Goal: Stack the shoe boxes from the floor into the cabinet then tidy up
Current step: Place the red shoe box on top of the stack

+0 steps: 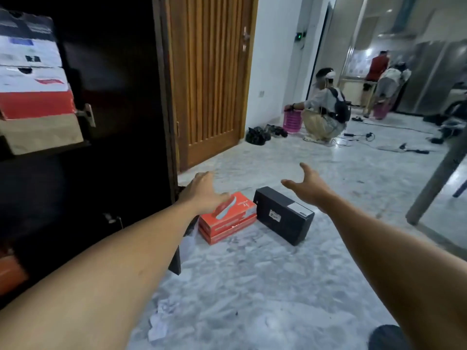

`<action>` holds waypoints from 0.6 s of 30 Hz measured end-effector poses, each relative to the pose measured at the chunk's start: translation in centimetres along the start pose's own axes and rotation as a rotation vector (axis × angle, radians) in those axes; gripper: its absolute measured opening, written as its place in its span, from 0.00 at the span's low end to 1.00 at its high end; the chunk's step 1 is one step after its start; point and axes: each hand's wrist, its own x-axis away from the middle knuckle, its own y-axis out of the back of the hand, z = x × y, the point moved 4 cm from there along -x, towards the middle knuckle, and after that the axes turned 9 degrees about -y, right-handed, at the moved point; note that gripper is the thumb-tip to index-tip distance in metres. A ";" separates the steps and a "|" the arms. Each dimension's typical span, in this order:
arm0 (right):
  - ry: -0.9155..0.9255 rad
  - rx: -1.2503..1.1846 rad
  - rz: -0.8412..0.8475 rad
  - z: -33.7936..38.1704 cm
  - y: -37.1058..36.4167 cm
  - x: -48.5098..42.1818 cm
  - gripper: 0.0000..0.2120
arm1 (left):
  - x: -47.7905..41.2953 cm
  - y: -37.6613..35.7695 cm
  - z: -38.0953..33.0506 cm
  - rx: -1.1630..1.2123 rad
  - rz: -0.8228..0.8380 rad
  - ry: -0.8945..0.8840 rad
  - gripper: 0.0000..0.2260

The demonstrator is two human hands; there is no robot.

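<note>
Two shoe boxes sit side by side on the marble floor: a red box [228, 218] with a shoe picture on its lid and a black box [284, 214] to its right. My left hand [202, 192] reaches out open just above the red box's left end. Farther right, my right hand [307, 183] hovers open above the black box, fingers spread. On the left stands the dark cabinet [113, 122], where a stack of shoe boxes [35, 82] fills a shelf at the upper left.
A wooden door [209, 79] stands behind the boxes. A person [323, 109] squats by a pink bucket [293, 121] at the back, and two more people stand farther off. Cables and dark items lie on the far floor. A grey post [439, 173] rises at right. Crumpled paper [164, 317] lies near me.
</note>
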 end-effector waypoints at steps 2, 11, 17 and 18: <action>-0.007 -0.006 0.026 -2.0 -2.3 -3.8 0.42 | -2.2 -4.4 1.8 -0.004 0.041 0.043 0.39; -0.067 -0.019 0.195 -10.8 -16.7 -15.9 0.39 | -9.8 -22.4 11.9 0.072 0.111 0.196 0.43; -0.097 -0.022 0.302 -15.2 -25.2 -21.3 0.36 | -12.8 -29.9 16.6 0.075 0.083 0.290 0.42; -0.109 -0.048 0.311 -15.7 -26.3 -22.5 0.35 | -13.3 -30.7 17.4 0.087 0.056 0.313 0.43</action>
